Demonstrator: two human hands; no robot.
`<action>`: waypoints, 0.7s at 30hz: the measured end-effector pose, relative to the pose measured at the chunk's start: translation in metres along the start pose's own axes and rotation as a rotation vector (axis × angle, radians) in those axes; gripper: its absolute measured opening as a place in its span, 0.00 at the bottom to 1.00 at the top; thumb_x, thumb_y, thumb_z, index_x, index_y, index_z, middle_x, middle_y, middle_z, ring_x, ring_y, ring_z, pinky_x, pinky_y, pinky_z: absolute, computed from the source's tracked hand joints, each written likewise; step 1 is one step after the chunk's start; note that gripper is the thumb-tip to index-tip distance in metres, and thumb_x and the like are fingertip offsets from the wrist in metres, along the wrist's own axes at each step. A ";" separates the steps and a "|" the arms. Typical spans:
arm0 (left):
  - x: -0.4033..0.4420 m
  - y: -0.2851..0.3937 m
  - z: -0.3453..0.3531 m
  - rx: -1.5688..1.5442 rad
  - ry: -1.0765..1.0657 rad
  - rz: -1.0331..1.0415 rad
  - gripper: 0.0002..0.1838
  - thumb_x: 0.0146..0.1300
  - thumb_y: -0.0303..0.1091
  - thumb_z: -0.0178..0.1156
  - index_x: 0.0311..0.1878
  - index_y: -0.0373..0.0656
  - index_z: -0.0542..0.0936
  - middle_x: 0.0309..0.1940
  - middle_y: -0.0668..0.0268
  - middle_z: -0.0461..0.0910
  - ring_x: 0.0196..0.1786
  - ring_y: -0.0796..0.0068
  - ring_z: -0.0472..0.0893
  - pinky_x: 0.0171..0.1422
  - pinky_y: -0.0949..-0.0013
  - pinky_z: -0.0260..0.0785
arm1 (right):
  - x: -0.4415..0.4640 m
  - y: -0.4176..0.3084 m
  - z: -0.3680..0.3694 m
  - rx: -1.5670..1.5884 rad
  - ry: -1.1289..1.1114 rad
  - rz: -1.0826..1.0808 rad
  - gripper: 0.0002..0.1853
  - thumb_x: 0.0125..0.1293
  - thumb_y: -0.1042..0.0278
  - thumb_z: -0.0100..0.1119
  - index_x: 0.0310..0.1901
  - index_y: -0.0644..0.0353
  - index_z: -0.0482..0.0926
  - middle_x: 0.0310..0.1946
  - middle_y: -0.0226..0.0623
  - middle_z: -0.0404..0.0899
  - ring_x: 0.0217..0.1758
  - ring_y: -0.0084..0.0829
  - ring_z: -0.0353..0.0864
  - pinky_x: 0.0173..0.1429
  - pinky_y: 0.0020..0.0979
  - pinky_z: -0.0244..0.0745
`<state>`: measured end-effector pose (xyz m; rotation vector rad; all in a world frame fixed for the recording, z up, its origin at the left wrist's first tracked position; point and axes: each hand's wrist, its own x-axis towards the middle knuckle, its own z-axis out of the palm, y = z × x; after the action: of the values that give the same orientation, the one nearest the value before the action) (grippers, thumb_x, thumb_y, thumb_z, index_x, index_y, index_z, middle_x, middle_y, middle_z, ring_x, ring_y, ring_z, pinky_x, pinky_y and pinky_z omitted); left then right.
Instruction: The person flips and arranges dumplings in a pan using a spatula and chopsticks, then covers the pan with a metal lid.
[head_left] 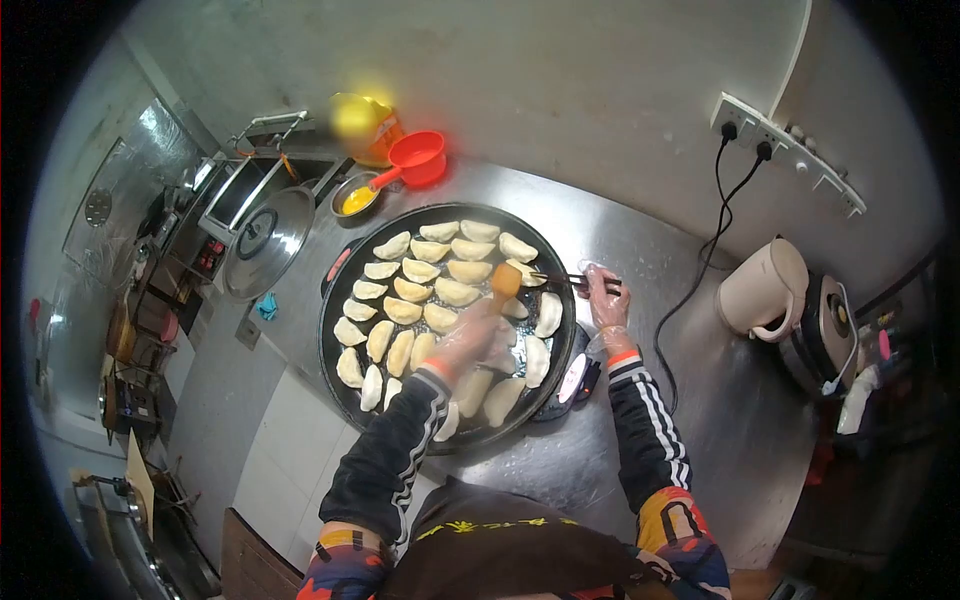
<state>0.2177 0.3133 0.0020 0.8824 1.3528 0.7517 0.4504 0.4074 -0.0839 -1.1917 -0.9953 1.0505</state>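
A wide black pan (pixel 562 365) holds several half-moon dumplings (pixel 457 291) in rows, pale to lightly yellow on top. My left hand (pixel 468 342), in a clear plastic glove, reaches over the middle of the pan. It is closed on what looks like a wooden spatula (pixel 507 279), whose orange-brown head points away from me; its handle is mostly hidden. Gloved too, my right hand (pixel 605 300) is at the pan's right rim, closed on dark chopsticks (pixel 572 281). Their tips are at a dumpling (pixel 526 272) near the pan's upper right. Haze blurs the dumplings nearest me.
Behind the pan are a red ladle-like scoop (pixel 418 158) and a metal bowl (pixel 356 198) with yellow liquid. A large lid (pixel 268 240) leans at the left. On the right stand a beige kettle (pixel 765 290) and a cooker (pixel 826 325). A black cable (pixel 690 275) crosses the steel counter (pixel 640 245).
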 end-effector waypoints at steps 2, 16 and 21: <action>0.009 -0.001 0.002 0.003 0.009 -0.007 0.25 0.65 0.32 0.50 0.66 0.42 0.64 0.35 0.70 0.76 0.21 0.82 0.72 0.23 0.78 0.65 | -0.003 0.009 0.001 0.004 -0.031 -0.009 0.16 0.65 0.60 0.62 0.42 0.67 0.83 0.36 0.39 0.83 0.35 0.28 0.83 0.39 0.28 0.83; 0.031 -0.028 -0.002 -0.028 0.038 -0.026 0.21 0.67 0.31 0.48 0.62 0.38 0.64 0.34 0.67 0.75 0.19 0.82 0.70 0.20 0.78 0.62 | 0.002 0.026 -0.003 -0.065 -0.037 -0.196 0.15 0.65 0.62 0.64 0.44 0.68 0.82 0.35 0.38 0.83 0.34 0.26 0.84 0.40 0.26 0.83; 0.023 -0.019 -0.002 -0.087 0.003 0.007 0.23 0.66 0.30 0.47 0.64 0.37 0.63 0.36 0.67 0.75 0.19 0.82 0.71 0.19 0.79 0.61 | -0.009 0.003 -0.003 0.017 -0.020 -0.074 0.14 0.66 0.61 0.62 0.43 0.64 0.83 0.37 0.35 0.84 0.37 0.24 0.82 0.43 0.28 0.79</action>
<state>0.2166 0.3245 -0.0261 0.8178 1.3102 0.8120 0.4512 0.3977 -0.0878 -1.1245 -1.0366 1.0127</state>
